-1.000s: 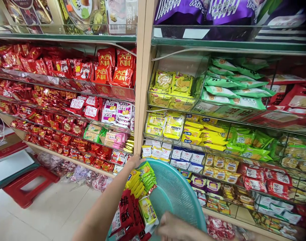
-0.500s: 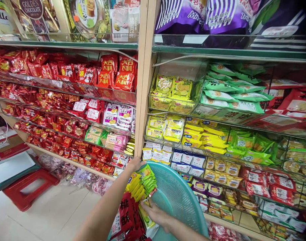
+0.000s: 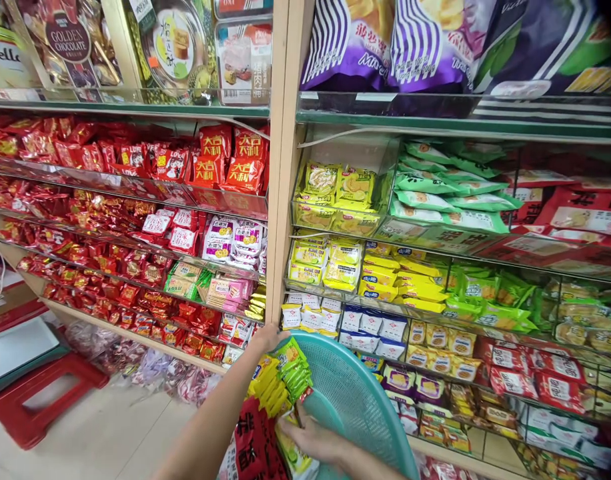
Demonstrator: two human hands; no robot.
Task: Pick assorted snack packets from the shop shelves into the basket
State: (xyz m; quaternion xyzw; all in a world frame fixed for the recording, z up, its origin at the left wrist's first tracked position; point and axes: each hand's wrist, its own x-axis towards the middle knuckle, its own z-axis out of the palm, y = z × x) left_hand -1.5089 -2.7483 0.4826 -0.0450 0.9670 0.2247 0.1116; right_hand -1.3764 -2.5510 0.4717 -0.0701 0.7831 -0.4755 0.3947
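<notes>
A teal mesh basket [image 3: 365,387] holds green packets [image 3: 293,365], yellow packets [image 3: 268,387], red packets [image 3: 255,440] and a yellow-and-white packet [image 3: 298,457]. My left hand [image 3: 269,339] is at the far rim of the basket, its fingers closed on that rim. Inside the basket, my right hand [image 3: 310,437] rests against the yellow-and-white packet, fingers spread and pointing left. The basket's near side is cut off by the bottom of the view.
Shelves of wrapped snacks rise in front, split by a wooden upright [image 3: 281,200]. At the lower left stands a red stool [image 3: 45,407] beside a white tray [image 3: 20,347]. Bagged goods [image 3: 160,367] lie under the left shelves.
The view has tilted up slightly, so the shelves sit lower in the picture. My right hand has shifted a little over the yellow-and-white packet; my left hand stays at the rim.
</notes>
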